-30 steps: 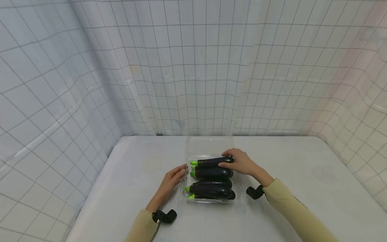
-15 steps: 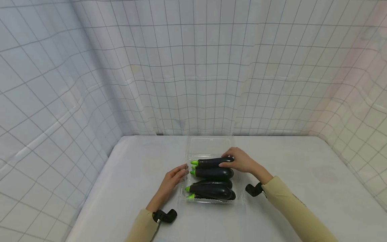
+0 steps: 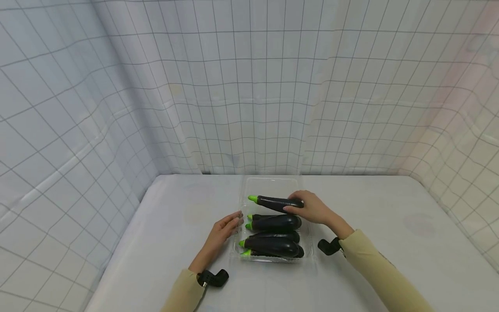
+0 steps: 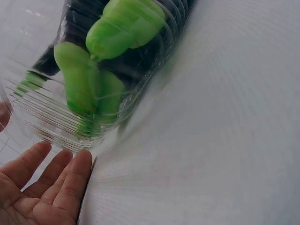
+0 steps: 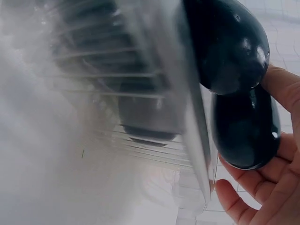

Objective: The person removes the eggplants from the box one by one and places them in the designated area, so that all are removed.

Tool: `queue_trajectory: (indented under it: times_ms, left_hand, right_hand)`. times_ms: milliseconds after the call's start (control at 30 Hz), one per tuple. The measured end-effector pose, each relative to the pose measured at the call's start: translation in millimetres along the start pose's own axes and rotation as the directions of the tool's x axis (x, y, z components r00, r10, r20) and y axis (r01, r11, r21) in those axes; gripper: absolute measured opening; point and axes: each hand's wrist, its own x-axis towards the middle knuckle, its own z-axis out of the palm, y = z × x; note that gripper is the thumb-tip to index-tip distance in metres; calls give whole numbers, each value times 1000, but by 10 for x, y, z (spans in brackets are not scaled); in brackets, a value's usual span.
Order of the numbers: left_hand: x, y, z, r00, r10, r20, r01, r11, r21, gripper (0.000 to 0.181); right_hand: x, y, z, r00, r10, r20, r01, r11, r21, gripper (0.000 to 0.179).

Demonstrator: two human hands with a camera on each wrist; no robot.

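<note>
My right hand point(image 3: 309, 208) grips the round end of a dark eggplant point(image 3: 274, 203), whose green stem end points left and is raised. In the right wrist view the fingers curl around that eggplant point(image 5: 246, 129). Below it, several more eggplants point(image 3: 273, 246) lie stacked in a clear plastic container point(image 3: 308, 242) with its lid folded back. My left hand point(image 3: 222, 232) rests at the container's left side, fingers extended. In the left wrist view the fingertips point(image 4: 82, 161) are at the ribbed clear wall, beside the green stem ends point(image 4: 77, 77); whether they touch it I cannot tell.
The clear lid point(image 3: 270, 186) lies flat behind the container on a white table point(image 3: 187, 203). White curtains with a grid pattern point(image 3: 269, 86) surround the table at the back and both sides. A black wrist camera point(image 3: 329, 246) sits on the right wrist.
The right hand has lifted the rear eggplant off the pile; its stem end has risen and tilted up, away from the others. My left hand has stayed in place.
</note>
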Motion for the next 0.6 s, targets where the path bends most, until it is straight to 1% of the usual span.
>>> queue_trajectory:
  times_ms: [233,367,467,600]
  left_hand:
    - [-4,5,9,1000,-8,-10,8,1000,14,50]
    - [-3,4,6,1000,-5,-12,5,1000,2,49]
    - [-5,13,7,1000,-10,-13,10,1000,-12,48]
    - [-8,23,5,1000,-15,-13,14,1000,-24,49]
  right_hand:
    - [-7,20,17,997,59,-56,-56,997,57,46]
    - [-24,23,19,992,83,-97,-74,993,91,46]
    - [-40,35,13,984,132,-123,-119,987,110,47]
    - [-70,43,-26,968,205,-145,-183,971,151,50]
